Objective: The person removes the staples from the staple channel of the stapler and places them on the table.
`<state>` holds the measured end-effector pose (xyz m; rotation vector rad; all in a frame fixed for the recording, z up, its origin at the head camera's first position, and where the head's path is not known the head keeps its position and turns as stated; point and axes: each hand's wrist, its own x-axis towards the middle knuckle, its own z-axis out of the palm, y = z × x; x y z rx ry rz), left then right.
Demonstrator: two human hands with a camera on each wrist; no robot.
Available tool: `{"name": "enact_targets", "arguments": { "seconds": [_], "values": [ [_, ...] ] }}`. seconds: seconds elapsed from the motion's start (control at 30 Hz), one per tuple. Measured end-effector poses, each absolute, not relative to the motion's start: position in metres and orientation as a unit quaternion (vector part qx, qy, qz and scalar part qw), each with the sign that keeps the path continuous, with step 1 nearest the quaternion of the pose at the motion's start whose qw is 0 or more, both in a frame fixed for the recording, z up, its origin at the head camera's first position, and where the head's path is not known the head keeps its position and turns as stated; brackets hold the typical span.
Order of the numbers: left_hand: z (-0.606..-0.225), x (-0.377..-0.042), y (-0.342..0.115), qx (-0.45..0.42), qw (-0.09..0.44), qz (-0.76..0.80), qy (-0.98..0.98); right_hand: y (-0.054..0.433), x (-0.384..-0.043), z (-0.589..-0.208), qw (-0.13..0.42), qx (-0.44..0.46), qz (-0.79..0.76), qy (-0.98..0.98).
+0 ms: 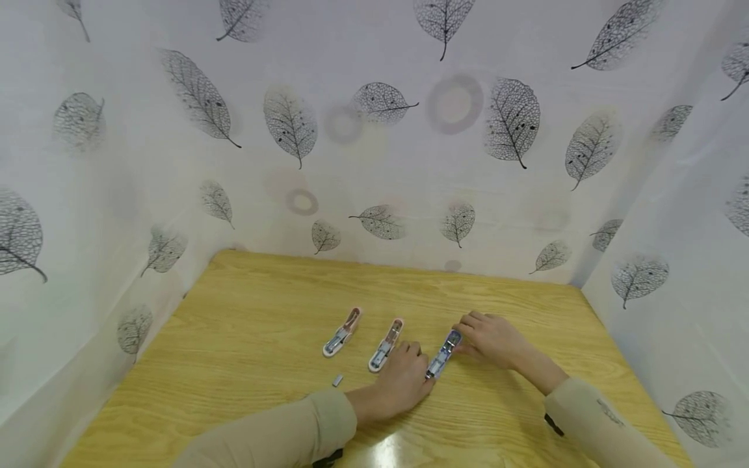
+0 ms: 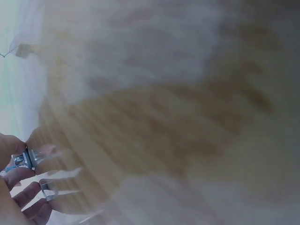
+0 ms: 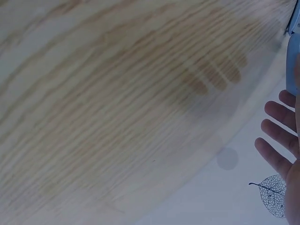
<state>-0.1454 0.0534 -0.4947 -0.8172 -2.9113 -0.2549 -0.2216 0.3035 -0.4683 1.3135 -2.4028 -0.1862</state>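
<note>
A bluish-purple stapler (image 1: 443, 354) lies between my two hands, slanting on the table with its metal inside showing. My left hand (image 1: 402, 380) pinches the near end between thumb and forefinger, as the left wrist view also shows with the stapler's metal end (image 2: 28, 158). At the far end my right hand (image 1: 491, 337) holds on with thumb and forefinger. In the right wrist view the blue body (image 3: 292, 63) sits at the right edge, under the thumb, while the other fingers stretch out loosely. Left of this, a pink-and-white stapler (image 1: 380, 354) is partly overlapped by my left hand.
Another pink-and-white stapler (image 1: 339, 338) lies farther left on the wooden table (image 1: 234, 351). A small grey metal strip (image 1: 337, 380), like a piece of staples, is in front of it. Leaf-printed white walls (image 1: 386, 149) enclose the table at the back and both sides.
</note>
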Motion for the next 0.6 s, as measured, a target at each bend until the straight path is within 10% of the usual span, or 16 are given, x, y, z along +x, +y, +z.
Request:
{"name": "enact_targets", "arguments": {
  "seconds": [0.6],
  "values": [
    [-0.494, -0.145, 0.056, -0.256, 0.042, -0.081, -0.962, 0.294, -0.199, -0.46, 0.121, 0.303, 0.08, -0.942]
  ]
}}
